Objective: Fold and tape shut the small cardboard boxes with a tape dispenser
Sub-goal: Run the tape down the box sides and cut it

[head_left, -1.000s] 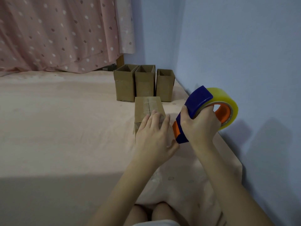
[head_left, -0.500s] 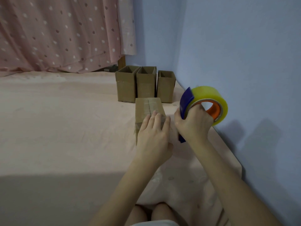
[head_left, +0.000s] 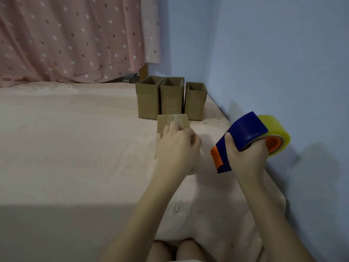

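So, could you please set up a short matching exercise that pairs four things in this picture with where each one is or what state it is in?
Things:
1. closed cardboard box
2. tape dispenser
3. three open cardboard boxes
4. dotted pink curtain

Places or states:
A. gripped in the right hand, off the bed sheet
B. hanging at the back left
C. under the left hand, tape along its top seam
D. standing in a row near the blue wall, tops unfolded

Pairs: 1-C, 2-A, 3-D, 4-B
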Motion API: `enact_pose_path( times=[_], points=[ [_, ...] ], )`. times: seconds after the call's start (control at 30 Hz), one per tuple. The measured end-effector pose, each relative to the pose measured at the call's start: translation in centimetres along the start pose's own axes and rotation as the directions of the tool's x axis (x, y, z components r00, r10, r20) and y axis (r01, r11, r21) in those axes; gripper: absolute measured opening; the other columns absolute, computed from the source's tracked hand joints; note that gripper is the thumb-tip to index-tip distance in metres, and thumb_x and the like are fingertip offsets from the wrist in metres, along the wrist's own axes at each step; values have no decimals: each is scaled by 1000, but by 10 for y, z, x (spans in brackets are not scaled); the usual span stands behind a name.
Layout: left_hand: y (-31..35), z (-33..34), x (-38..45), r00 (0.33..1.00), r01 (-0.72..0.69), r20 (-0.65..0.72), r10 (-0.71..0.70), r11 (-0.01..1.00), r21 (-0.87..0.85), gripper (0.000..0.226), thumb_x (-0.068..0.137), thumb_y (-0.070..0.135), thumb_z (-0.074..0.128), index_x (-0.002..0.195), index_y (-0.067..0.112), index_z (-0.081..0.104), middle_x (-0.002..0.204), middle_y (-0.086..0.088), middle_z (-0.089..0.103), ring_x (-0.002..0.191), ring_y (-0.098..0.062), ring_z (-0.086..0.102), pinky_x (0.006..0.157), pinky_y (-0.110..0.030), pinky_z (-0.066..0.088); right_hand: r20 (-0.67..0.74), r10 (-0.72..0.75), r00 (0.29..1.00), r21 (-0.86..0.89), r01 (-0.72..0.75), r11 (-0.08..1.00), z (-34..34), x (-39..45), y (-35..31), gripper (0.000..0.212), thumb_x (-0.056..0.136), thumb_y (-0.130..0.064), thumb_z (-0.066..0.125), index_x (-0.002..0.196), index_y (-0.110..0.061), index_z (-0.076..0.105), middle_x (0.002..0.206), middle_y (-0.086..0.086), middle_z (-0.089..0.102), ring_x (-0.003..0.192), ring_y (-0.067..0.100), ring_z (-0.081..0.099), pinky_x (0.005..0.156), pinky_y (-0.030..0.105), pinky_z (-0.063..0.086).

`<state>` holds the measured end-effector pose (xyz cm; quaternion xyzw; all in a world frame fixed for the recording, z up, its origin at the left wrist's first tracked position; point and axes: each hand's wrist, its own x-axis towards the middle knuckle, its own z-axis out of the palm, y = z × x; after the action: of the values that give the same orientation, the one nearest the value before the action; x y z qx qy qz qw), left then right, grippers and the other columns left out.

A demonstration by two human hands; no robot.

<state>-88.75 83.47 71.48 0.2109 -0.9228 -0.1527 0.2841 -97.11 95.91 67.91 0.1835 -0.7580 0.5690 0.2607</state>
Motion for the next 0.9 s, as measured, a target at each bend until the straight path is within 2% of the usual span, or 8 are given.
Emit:
enact_pose_path(
  times=[0.13,0.27,0.37,0.43,0.47,0.57,0.73,0.9],
  points=[
    [14,-7,10,1000,-19,-9,18,1000,-24,30,96,36,44,117,25,63,115,1,54,108,-16,45,87,-28,34,58,-1,998,106,-5,994,-16,3,-4,39,80,-16,74,108,-13,48,88,-10,57,78,4,57,62,12,41],
    [50,-14,9,972,-67,162,171,859,-507,47,96,46,44,135,22,52,131,4,54,118,-9,48,97,-29,41,150,-34,988,204,3,979,-34,9,-7,34,79,-10,74,106,-12,53,85,-14,60,75,-8,59,62,6,44],
    [70,-10,8,927,59,306,219,719,-693,62,83,63,45,117,14,63,103,2,66,95,-10,59,90,-33,47,294,-2,956,307,-92,947,-41,8,-7,43,77,-5,74,109,-24,53,92,-16,63,86,-1,62,71,14,51],
    [76,-12,5,926,101,313,211,661,-744,71,75,65,47,92,-2,62,78,-17,57,74,-15,53,72,-34,40,375,-1,927,320,-129,939,-45,6,-5,50,76,-5,75,106,-36,50,94,-19,63,92,3,62,77,20,51],
    [76,-12,4,926,118,315,210,630,-768,72,77,62,49,90,-7,59,81,-26,55,72,-18,51,70,-35,38,399,-6,917,299,-124,946,-47,4,-6,51,76,-6,75,106,-37,49,95,-19,63,92,2,62,75,19,50],
    [72,-14,-1,912,174,343,225,546,-819,44,92,38,58,95,-6,64,93,-25,64,79,-18,58,74,-32,44,436,-37,899,222,-68,973,-56,2,-8,48,77,-11,76,104,-38,47,94,-18,62,90,1,61,71,15,50],
    [63,-15,-7,907,167,332,258,502,-848,23,90,22,64,98,1,66,90,-11,68,77,-5,62,70,-16,51,529,-63,846,156,-24,987,-70,3,-8,49,74,-11,79,107,-33,50,88,-16,63,79,-6,61,65,10,48],
    [64,0,-16,958,116,224,182,468,-876,5,86,13,69,86,13,64,103,-19,66,85,-20,65,61,-18,52,410,-78,909,156,15,988,-75,0,0,64,63,-26,87,103,-58,48,111,-13,58,106,11,57,83,30,52]
  ],
)
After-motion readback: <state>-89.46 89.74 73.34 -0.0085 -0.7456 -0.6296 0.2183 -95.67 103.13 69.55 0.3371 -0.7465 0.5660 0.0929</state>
